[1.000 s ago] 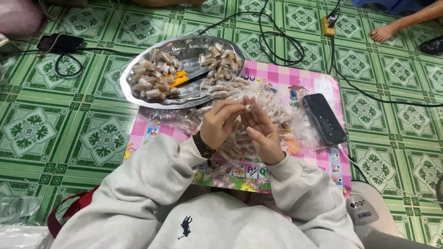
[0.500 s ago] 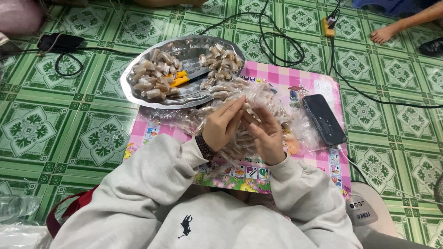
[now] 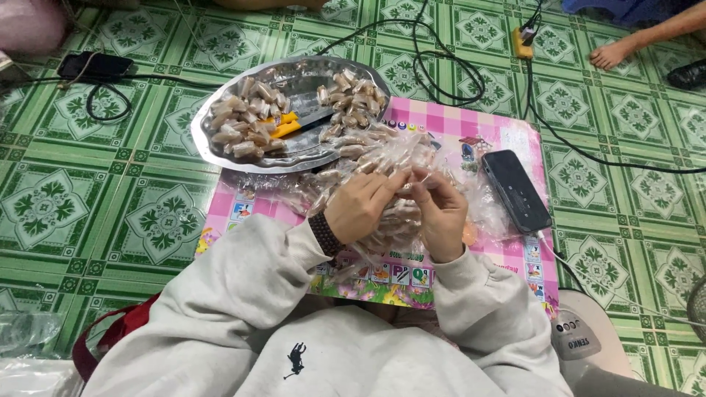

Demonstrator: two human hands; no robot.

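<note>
- Left hand (image 3: 358, 206) and right hand (image 3: 440, 213) each have their grip pinched on one small clear-wrapped tan candy (image 3: 405, 185), over the pink checked mat (image 3: 456, 129).
- Round silver metal tray (image 3: 220, 147) of the same candies lies just beyond.

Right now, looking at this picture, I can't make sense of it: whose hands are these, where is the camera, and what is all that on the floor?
There is no machine here. A person sits on a green tiled floor, and the camera is on their head, looking down. Their left hand and right hand meet over a pile of clear wrapped sweets, pinching one small piece between the fingertips. The pile lies on a pink checked mat. Behind it is a round metal tray of more pieces, with a yellow-handled tool. A dark phone lies to the right.
</note>
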